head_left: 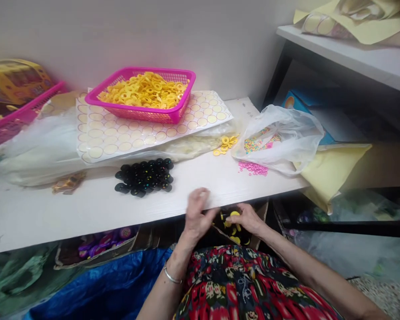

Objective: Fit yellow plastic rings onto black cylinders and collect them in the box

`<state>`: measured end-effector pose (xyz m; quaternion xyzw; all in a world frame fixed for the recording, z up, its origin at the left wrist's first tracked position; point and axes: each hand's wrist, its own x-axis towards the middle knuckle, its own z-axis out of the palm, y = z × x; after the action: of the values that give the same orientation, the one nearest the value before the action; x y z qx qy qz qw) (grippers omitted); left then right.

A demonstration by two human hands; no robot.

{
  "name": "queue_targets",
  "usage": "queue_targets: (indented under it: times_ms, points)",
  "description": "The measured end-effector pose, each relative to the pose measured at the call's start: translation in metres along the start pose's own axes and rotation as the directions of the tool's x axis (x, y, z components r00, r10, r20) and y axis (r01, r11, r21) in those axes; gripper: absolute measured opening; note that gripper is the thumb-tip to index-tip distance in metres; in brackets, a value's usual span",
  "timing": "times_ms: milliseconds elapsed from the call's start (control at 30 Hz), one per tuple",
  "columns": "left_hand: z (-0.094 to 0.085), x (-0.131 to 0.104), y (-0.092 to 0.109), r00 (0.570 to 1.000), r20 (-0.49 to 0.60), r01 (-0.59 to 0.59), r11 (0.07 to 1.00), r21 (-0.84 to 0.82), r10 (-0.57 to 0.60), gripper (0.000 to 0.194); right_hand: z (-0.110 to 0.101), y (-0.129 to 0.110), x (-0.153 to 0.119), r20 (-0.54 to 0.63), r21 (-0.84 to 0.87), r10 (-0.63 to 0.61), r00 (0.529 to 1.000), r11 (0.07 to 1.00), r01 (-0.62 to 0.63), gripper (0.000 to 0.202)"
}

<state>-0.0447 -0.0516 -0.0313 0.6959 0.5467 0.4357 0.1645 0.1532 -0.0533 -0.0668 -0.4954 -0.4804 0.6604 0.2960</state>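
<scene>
My left hand [197, 215] is at the front edge of the white table, its thumb apart from its bent, blurred fingers. Nothing shows in it. My right hand [249, 218] is just below that edge, over a carton [261, 211] holding yellow and black pieces. Its thumb and fingers are closed at a yellow round piece [235, 214]. On the table, left of my hands, sits a tight cluster of small black pieces [144, 177] with coloured specks. Pink beads [253, 168] lie at the right, beside a clear plastic bag [286, 133] with multicoloured beads inside.
A pink basket [178, 116] full of yellow rings stands on sticker sheets [96, 146] at the back. Loose yellow rings [224, 144] lie near the bag. Below the table are a box of purple items [108, 240] and a blue plastic sheet [119, 284]. A shelf [346, 60] rises at right.
</scene>
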Motion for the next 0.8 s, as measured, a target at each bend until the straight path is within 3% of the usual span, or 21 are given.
queue_targets:
  times_ms: [33, 67, 133, 200, 367, 433, 500, 667, 733, 800]
  points:
    - [-0.01, 0.004, -0.011, 0.98, -0.168, 0.126, 0.986, 0.111, -0.106, 0.035, 0.0, 0.002, 0.004, -0.018, -0.118, -0.016, 1.0, 0.993, 0.014, 0.034]
    - [-0.02, 0.007, -0.023, 0.926, -0.323, 0.269, 0.944, 0.192, -0.198, 0.03, 0.0, 0.004, 0.008, -0.046, -0.226, -0.039, 0.998, 0.974, 0.027, 0.03]
    - [-0.037, 0.015, -0.043, 0.795, -0.513, 0.502, 0.825, 0.259, -0.323, 0.03, 0.005, 0.007, 0.015, -0.111, -0.38, -0.102, 0.989, 0.923, 0.052, 0.025]
    - [-0.048, 0.022, -0.057, 0.711, -0.577, 0.627, 0.734, 0.26, -0.403, 0.034, 0.012, 0.008, 0.019, -0.147, -0.451, -0.155, 0.977, 0.89, 0.074, 0.025]
    - [-0.054, 0.037, -0.065, 0.585, -0.599, 0.76, 0.628, 0.168, -0.547, 0.044, 0.022, 0.003, 0.027, -0.068, -0.494, -0.23, 0.971, 0.853, 0.168, 0.027]
    - [-0.054, 0.041, -0.061, 0.592, -0.584, 0.754, 0.638, 0.157, -0.556, 0.041, 0.021, 0.002, 0.026, -0.046, -0.49, -0.279, 0.959, 0.843, 0.221, 0.028]
    - [-0.056, 0.044, -0.056, 0.633, -0.565, 0.723, 0.665, 0.188, -0.528, 0.035, 0.019, 0.001, 0.022, -0.025, -0.487, -0.296, 0.955, 0.838, 0.247, 0.024]
    - [-0.056, 0.041, -0.052, 0.678, -0.55, 0.675, 0.709, 0.204, -0.488, 0.035, 0.005, -0.01, -0.006, -0.039, -0.621, -0.264, 0.964, 0.762, 0.183, 0.009]
    - [-0.049, 0.037, -0.05, 0.71, -0.496, 0.653, 0.73, 0.2, -0.5, 0.032, -0.006, -0.023, -0.013, -0.062, -0.665, -0.336, 0.94, 0.716, 0.212, 0.019]
    - [-0.036, 0.033, -0.044, 0.777, -0.38, 0.594, 0.785, 0.177, -0.503, 0.028, -0.021, -0.04, -0.009, -0.153, -0.731, -0.43, 0.89, 0.655, 0.191, 0.025]
